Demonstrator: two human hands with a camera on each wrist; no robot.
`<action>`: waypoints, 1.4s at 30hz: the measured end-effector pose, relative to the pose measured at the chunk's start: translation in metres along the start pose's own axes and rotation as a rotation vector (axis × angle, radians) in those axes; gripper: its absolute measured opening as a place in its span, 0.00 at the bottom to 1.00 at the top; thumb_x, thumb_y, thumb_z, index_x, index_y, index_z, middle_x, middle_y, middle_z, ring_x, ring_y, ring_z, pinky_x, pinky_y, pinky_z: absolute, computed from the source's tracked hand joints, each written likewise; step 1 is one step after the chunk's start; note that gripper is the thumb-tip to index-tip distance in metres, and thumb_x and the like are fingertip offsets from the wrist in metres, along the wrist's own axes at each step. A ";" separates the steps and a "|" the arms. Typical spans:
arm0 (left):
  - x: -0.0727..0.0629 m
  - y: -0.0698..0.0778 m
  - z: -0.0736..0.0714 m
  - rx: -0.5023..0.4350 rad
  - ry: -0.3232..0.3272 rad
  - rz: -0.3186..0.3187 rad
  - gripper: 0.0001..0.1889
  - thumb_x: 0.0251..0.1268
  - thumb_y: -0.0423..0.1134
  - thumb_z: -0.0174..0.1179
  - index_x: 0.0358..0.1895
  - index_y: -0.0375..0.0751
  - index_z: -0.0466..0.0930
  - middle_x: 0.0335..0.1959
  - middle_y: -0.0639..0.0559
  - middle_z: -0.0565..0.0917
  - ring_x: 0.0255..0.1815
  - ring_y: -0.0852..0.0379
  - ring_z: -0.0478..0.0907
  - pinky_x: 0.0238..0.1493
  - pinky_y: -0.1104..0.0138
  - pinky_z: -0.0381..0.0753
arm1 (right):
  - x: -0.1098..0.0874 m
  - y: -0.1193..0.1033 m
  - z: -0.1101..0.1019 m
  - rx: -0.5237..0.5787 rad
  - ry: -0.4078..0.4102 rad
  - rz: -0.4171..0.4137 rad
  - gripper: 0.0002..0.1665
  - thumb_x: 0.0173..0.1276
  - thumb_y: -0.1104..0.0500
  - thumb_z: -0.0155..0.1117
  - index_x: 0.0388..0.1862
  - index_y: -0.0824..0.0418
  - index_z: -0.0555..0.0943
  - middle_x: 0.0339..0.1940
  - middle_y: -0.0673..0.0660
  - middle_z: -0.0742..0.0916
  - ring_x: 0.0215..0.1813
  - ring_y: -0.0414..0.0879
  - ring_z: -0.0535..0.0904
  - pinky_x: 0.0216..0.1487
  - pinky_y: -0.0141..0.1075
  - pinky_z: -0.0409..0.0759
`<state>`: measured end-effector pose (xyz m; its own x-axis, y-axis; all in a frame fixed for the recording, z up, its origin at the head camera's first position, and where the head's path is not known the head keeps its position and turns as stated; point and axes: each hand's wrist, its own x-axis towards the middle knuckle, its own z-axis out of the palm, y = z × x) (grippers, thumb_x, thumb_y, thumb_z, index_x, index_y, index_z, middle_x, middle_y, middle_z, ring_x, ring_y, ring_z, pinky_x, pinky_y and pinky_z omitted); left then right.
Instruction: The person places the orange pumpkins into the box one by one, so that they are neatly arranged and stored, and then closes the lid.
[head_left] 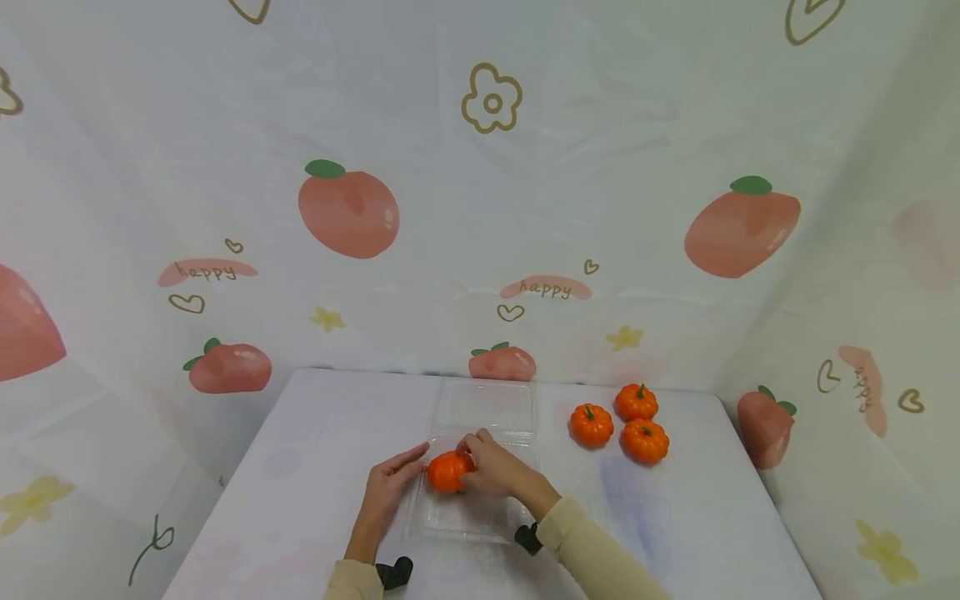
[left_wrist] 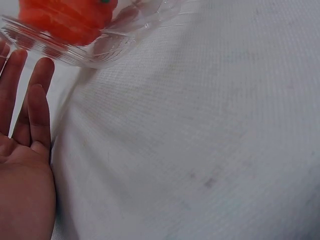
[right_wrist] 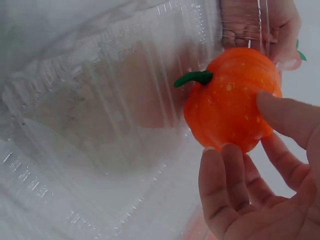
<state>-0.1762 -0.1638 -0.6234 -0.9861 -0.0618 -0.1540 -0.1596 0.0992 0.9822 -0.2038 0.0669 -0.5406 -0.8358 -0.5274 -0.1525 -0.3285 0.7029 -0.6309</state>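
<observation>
Your right hand [head_left: 495, 467] pinched an orange pumpkin [head_left: 447, 472] between thumb and fingertips, over the left part of a clear plastic container [head_left: 457, 523], just beside its left wall; you could not tell whether it touched the floor. The pumpkin was squat and rounded, with shallow lobes, a smooth skin flecked with pale spots and a curved green stem that pointed sideways.

Your left hand [head_left: 390, 487] was relaxed, gripping nothing, its fingers fairly straight and set against the container's left side. The container was thin and glossy, with ribbed walls and rounded corners; its hinged lid [head_left: 485, 406] lay folded back, away from you.

To your right, three more glossy, lobed pumpkins [head_left: 645, 441] with short green stems sat in a loose cluster on the white tablecloth [head_left: 322, 467], whose fabric showed a fine woven grain. Beyond hung a softly creased white backdrop [head_left: 420, 100] printed with peachy fruits, flowers and hearts. Your sleeves [head_left: 600, 542] were plain cream cloth.
</observation>
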 end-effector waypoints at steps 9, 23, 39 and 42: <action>0.000 -0.001 -0.001 -0.002 -0.015 -0.004 0.20 0.68 0.50 0.66 0.61 0.53 0.85 0.62 0.58 0.86 0.74 0.55 0.74 0.64 0.81 0.74 | 0.000 -0.006 0.000 -0.060 0.039 0.011 0.20 0.63 0.63 0.73 0.52 0.58 0.77 0.47 0.54 0.77 0.45 0.44 0.78 0.57 0.40 0.86; 0.002 -0.003 -0.002 -0.002 -0.007 -0.007 0.22 0.65 0.51 0.68 0.61 0.51 0.85 0.61 0.58 0.86 0.73 0.56 0.75 0.63 0.82 0.75 | 0.000 -0.007 -0.001 -0.066 0.040 0.043 0.29 0.58 0.56 0.80 0.55 0.58 0.75 0.49 0.56 0.80 0.48 0.46 0.79 0.60 0.43 0.85; 0.001 -0.003 -0.003 0.004 0.004 0.001 0.20 0.67 0.49 0.67 0.60 0.50 0.85 0.61 0.56 0.86 0.67 0.67 0.78 0.61 0.83 0.74 | -0.013 -0.017 -0.017 -0.266 0.151 -0.025 0.44 0.67 0.34 0.67 0.74 0.56 0.70 0.67 0.60 0.76 0.64 0.56 0.73 0.65 0.51 0.82; 0.002 -0.003 -0.002 -0.003 0.004 -0.003 0.20 0.67 0.49 0.67 0.60 0.50 0.85 0.61 0.56 0.86 0.66 0.69 0.78 0.61 0.84 0.74 | -0.014 -0.015 -0.016 -0.329 0.201 -0.014 0.46 0.67 0.31 0.64 0.74 0.55 0.69 0.70 0.61 0.75 0.68 0.58 0.71 0.68 0.54 0.78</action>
<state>-0.1774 -0.1664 -0.6261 -0.9854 -0.0663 -0.1567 -0.1627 0.0963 0.9820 -0.1942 0.0717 -0.5165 -0.8893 -0.4565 0.0272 -0.4363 0.8293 -0.3492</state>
